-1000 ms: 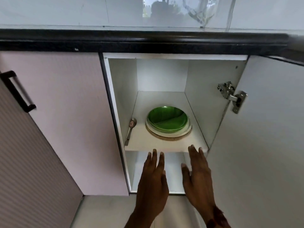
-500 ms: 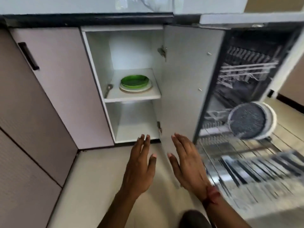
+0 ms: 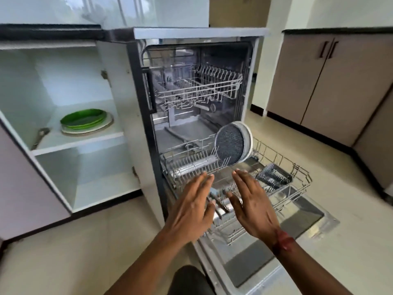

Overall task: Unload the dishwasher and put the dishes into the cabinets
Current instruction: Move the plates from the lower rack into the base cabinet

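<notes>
1. Now, one round plate (image 3: 230, 145) is seen standing on its edge in the bottom rack (image 3: 297, 174) of the dishwasher (image 3: 191, 34). The rack is pulled out over the open door (image 3: 282, 250), and the plate is propped up by thin wire pins.
2. Both grips are spread out with straight fingers, and nothing is held. The left grip (image 3: 191, 207) and the right grip (image 3: 253, 207) are kept side by side above the front of the rack, with the palms turned toward each other.
3. The plate is found just past the fingertips, higher up and a little to the right. It is nearer the right grip, and it is not touched yet.
4. The plate could be tipped over if it is bumped by a fingertip before it is held on both sides. It is balanced on a thin edge only.
5. The plate could be caught on the wire pins if it is pulled sideways and not lifted straight up. Then it could be chipped, or dropped onto the door.
6. Whether the plate is wet cannot be told. If it is, it could be lost from a weak pinch on the rim.
7. The plate could be banged on the open cabinet door (image 3: 119, 107) on the way to the shelf (image 3: 89, 141), where green plates (image 3: 84, 120) are stacked beside a spoon (image 3: 39, 135).
</notes>
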Demonstrator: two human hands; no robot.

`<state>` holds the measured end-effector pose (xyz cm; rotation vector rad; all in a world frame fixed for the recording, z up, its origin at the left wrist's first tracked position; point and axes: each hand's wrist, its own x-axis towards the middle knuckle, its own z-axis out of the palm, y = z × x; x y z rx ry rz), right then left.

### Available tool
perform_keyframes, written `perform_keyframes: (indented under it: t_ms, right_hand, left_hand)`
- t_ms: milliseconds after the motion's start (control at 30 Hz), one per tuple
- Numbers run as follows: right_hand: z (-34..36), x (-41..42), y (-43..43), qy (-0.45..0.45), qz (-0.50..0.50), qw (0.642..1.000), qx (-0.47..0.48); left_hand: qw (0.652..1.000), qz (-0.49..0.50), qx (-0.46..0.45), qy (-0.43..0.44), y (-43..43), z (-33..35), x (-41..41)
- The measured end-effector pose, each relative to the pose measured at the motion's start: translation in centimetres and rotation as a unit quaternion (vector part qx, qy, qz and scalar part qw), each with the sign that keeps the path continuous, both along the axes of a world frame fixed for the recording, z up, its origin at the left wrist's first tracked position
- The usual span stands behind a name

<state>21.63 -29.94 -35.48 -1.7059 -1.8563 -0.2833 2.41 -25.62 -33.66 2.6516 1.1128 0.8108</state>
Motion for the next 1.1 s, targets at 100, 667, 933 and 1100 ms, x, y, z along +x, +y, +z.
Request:
perform_keyframes:
  t_ms: [100, 667, 933, 1100]
  right_hand:
    - [-0.8, 3.4, 2.3, 0.008, -0.032, 0.999, -0.032]
    - [-6.7, 20.4, 25.0, 0.484, -0.193, 0.845, -0.119]
    - [-8.9, 22.4, 30.4, 0.49, -0.208, 0.838, -0.119]
    - [-9.3, 22.5, 32.3, 0.441, -0.213, 0.86, -0.143]
  left_hand:
    - [0.998, -0.013, -0.047, 0.05, 3.4, 0.5, 3.4]
    - [0.974, 0.069, -0.208, -0.05, 24.6, -3.2, 26.6]
    - [0.977, 0.114, -0.179, 0.021, 29.2, -7.3, 30.2]
    - [0.982, 0.123, -0.144, 0.016, 29.6, -8.9, 31.3]
